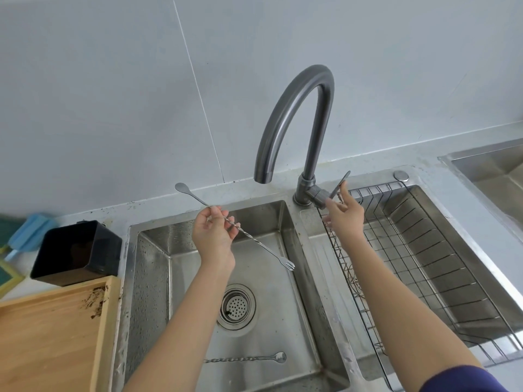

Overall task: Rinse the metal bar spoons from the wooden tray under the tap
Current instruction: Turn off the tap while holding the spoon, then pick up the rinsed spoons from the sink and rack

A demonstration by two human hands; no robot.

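My left hand (pixel 214 232) pinches a long twisted metal bar spoon (pixel 256 241) over the left sink basin (pixel 152 281). Its spoon end points up to the left and its small fork end hangs down to the right. A second bar spoon (pixel 249 358) lies flat on the basin floor near the front. My right hand (pixel 345 215) is at the tap's lever handle (pixel 339 184), fingers spread and touching it. The curved grey tap (pixel 285 114) has its spout over the left basin; no water is running. The wooden tray (pixel 51 335) sits at the lower left with dark crumbs in its corner.
A black square container (pixel 76 251) stands behind the tray. A wire rack (pixel 424 250) sits in the right basin. The drain strainer (pixel 236 306) is in the left basin floor. Another steel basin (pixel 492 168) is at the far right, and a blue object (pixel 31 232) at the far left.
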